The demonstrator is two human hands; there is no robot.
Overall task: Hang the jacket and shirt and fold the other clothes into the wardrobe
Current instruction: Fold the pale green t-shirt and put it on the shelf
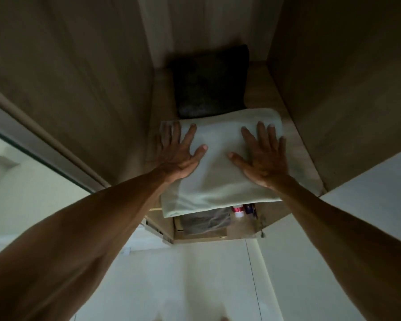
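Left hand: the left hand [181, 154] lies flat, palm down, fingers straight and spread, on the left half of the folded pale garment [218, 181]. It grips nothing; the outer fingers reach the garment's left edge.
Right hand: the right hand [262, 158] is likewise flat and spread, pressing the right half, with its little finger near the right edge.
Hands together: they sit side by side at about the same depth, thumbs pointing towards each other with bare cloth between them. Neither is clearly nearer.
Garment: it rests on the wardrobe shelf [262, 93], directly under both palms. Its near edge runs left to right and hangs out past the shelf's front lip. Which side is longer cannot be told from this view.
Behind it: a dark folded bundle [208, 82] lies deeper on the same shelf, touching or just under the pale garment's far edge.
Direction of the move: the way in is straight away from the person, towards the dark bundle. An even push from both palms would probably keep the fold square.
Sides: wardrobe walls [333, 89] stand close on either side.
Below: a lower compartment holds a grey folded cloth [204, 222] and a small red-and-white container [238, 210].
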